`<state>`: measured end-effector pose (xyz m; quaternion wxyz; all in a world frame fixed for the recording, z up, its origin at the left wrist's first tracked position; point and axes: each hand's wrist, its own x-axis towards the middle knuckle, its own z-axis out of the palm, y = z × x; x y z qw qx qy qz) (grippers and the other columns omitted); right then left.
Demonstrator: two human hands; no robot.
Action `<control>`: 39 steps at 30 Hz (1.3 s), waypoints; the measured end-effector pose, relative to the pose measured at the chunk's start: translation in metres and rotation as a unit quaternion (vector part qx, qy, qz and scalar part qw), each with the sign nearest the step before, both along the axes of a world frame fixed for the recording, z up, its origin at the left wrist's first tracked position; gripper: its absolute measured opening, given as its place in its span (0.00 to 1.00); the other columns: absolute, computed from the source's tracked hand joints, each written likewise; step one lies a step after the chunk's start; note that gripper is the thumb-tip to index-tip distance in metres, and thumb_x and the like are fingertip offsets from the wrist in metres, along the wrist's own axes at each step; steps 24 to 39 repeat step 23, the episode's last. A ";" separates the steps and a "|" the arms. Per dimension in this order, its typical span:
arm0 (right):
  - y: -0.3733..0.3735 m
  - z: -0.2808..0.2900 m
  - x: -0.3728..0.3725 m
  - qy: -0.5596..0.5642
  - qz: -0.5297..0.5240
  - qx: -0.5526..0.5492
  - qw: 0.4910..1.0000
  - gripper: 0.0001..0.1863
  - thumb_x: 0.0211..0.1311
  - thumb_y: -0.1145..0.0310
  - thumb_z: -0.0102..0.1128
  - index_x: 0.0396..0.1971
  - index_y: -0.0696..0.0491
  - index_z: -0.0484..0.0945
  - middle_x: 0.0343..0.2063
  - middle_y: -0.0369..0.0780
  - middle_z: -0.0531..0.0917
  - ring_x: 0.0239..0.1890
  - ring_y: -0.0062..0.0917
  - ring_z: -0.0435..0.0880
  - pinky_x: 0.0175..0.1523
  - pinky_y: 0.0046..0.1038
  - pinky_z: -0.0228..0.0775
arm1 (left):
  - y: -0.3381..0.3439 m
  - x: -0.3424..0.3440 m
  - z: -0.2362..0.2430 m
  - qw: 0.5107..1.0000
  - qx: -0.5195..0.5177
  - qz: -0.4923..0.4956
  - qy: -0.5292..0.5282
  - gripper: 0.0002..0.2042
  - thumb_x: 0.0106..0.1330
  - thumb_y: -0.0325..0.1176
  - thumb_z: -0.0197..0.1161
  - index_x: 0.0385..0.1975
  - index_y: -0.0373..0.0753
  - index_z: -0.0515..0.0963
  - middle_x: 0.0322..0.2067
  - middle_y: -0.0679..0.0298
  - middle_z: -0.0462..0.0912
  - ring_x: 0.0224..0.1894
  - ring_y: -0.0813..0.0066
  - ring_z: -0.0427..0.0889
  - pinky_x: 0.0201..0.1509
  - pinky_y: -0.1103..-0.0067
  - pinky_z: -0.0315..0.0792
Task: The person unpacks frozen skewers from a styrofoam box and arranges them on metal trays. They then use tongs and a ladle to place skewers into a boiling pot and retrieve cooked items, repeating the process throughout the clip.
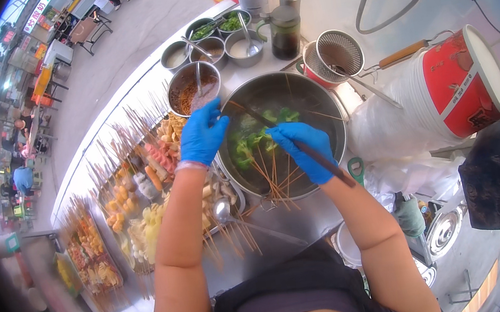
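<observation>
i am watching the broccoli (252,138) sitting inside the big steel mixing bowl (324,100), heaped at the bowl's near-left part with thin wooden skewers (272,175) fanning out from it toward the bowl's near rim. my right hand (304,149), in a blue glove, is hovering over the bowl's near side and is clenching around dark chopsticks (257,116); their long axis is running from that fist up and leftward across the bowl, tips ending just beyond the greens, so the broccoli is lying just left of and beyond the grip, and this hand is the nearer one. my left hand (202,134), also gloved, is pressing its spread fingers on the bowl's left rim, grasping nothing that i can make out. beyond the bowl's left rim a smaller bowl of reddish-brown seasoning (189,95) is holding a spoon, and further beyond are little steel cups (211,45) with sauces and chopped greens. left of the bowl, trays (141,188) are carrying rows of skewered food. right of the bowl, a stack of red paper tubs (459,83) is lying on its side.
</observation>
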<state>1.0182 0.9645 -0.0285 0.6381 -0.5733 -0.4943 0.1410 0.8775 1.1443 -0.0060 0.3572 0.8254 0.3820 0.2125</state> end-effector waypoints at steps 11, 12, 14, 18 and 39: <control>-0.060 0.040 -0.022 -0.105 0.086 -0.059 0.989 0.12 0.51 0.75 0.60 0.37 0.52 0.77 0.31 0.39 0.81 0.30 0.29 0.81 0.34 0.22 0.73 | 0.004 -0.020 -0.036 0.994 0.016 -0.047 0.093 0.22 0.54 0.26 0.59 0.51 0.43 0.70 0.35 0.60 0.79 0.34 0.70 0.79 0.39 0.78 0.73; -0.063 0.042 -0.022 -0.089 0.089 -0.066 0.990 0.12 0.51 0.75 0.60 0.38 0.52 0.77 0.31 0.40 0.81 0.30 0.29 0.81 0.34 0.22 0.73 | 0.005 -0.017 -0.041 0.988 0.105 -0.063 0.097 0.22 0.53 0.26 0.59 0.51 0.44 0.70 0.33 0.61 0.79 0.32 0.69 0.79 0.37 0.78 0.74; -0.067 0.045 -0.019 -0.088 0.087 -0.061 0.990 0.11 0.52 0.75 0.59 0.37 0.53 0.77 0.32 0.40 0.81 0.31 0.30 0.81 0.34 0.22 0.73 | 0.003 -0.005 -0.036 0.942 0.279 -0.090 0.163 0.20 0.53 0.26 0.58 0.48 0.44 0.72 0.29 0.62 0.77 0.29 0.67 0.78 0.33 0.76 0.73; -0.082 0.059 -0.014 -0.071 0.073 -0.040 0.994 0.09 0.53 0.75 0.58 0.36 0.54 0.78 0.33 0.40 0.81 0.32 0.31 0.81 0.35 0.24 0.74 | 0.013 0.035 -0.037 0.800 0.498 -0.139 0.305 0.12 0.51 0.27 0.56 0.37 0.43 0.74 0.24 0.64 0.72 0.26 0.68 0.76 0.25 0.73 0.71; -0.108 0.066 -0.006 -0.085 0.081 -0.127 0.985 0.15 0.56 0.74 0.54 0.45 0.51 0.73 0.36 0.46 0.81 0.38 0.41 0.81 0.41 0.32 0.74 | 0.052 0.048 -0.077 0.751 0.524 -0.210 0.343 0.12 0.50 0.29 0.56 0.37 0.42 0.70 0.24 0.64 0.72 0.29 0.67 0.76 0.25 0.73 0.71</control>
